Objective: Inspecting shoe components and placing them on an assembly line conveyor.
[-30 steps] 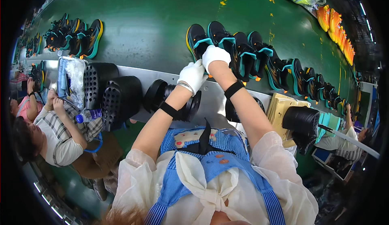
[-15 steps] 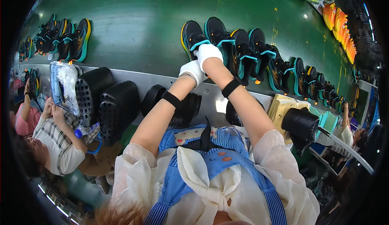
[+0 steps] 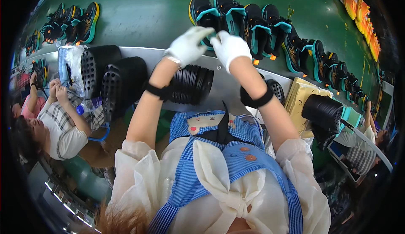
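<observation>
Both my hands wear white gloves and are at the heel of the leftmost near shoe (image 3: 204, 5), a black sneaker with teal lining and a yellow and teal sole. My left hand (image 3: 189, 47) is at that shoe's heel, fingers slightly blurred and spread toward the right. On the other side of the heel is my right hand (image 3: 231, 49), its fingertips a little apart and pointing left. Neither glove visibly holds anything; contact with the heel cannot be made out. A matching sneaker (image 3: 228, 7) stands right beside, toe away from me.
More black sneakers (image 3: 291, 50) line the green table (image 3: 143, 21) to the right, others (image 3: 86, 23) at left. Orange shoe parts (image 3: 362, 21) lie far right. Black perforated forms (image 3: 120, 82), a ribbed black roll (image 3: 192, 84) and yellowish sheets (image 3: 301, 101) sit near me. Co-workers (image 3: 63, 124) sit at the sides.
My hands, crossed at the leftmost shoe's heel before, have come apart, the left hand moving left. The view has tipped, so the shoes appear higher in the picture.
</observation>
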Motion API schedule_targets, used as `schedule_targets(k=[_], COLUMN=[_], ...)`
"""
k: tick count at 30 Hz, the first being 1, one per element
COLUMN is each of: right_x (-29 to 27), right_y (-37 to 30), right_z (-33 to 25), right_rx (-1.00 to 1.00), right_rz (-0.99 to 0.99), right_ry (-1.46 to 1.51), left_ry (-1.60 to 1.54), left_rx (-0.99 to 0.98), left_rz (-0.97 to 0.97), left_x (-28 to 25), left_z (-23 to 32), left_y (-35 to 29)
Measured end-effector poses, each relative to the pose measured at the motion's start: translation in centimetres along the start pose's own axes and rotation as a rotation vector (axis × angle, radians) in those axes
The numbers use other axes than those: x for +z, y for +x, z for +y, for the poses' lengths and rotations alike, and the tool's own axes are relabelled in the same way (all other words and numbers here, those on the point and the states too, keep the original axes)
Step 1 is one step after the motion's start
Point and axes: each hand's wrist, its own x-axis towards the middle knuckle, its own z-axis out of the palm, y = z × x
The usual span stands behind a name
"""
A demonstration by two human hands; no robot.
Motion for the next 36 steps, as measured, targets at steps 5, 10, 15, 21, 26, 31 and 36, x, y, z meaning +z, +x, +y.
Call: schedule_targets(k=[5,10,15,21,26,31,36], right_x=[7.3,14.8,16.8,15.3,17.3,13.8,10.0], right_y=[-5.7,-7.9,-8.4,-8.8,-5.2,-6.1,-9.9], right_z=[2.8,4.2,5.9,4.1,2.0,0.1,1.6], right_rx=[-0.262,0.019,0.074,-0.072,0.165,-0.078,-0.279], right_rz=[-0.430,-0.424,-0.671,-0.913,-0.816,-0.491,-0.465], right_ry=[-0.100,0.604,1.480,1.756,1.193,0.119,0.096], left_ry=[0.451,0.418,-0.085,0.067,0.423,0.629,0.833], left_rx=[-0.371,-0.951,-0.804,-0.543,-0.534,-0.607,-0.690], left_rz=[0.309,0.143,0.232,0.333,0.409,0.353,0.295], left_x=[-3.2,0.4,-0.2,-3.3,-1.3,1.3,1.6], left_z=[-1.9,-1.7,-1.1,6.5,7.5,8.3,9.5], left_y=[-9.1,-13.9,-16.1,-18.0,-18.0,-17.4,-16.1])
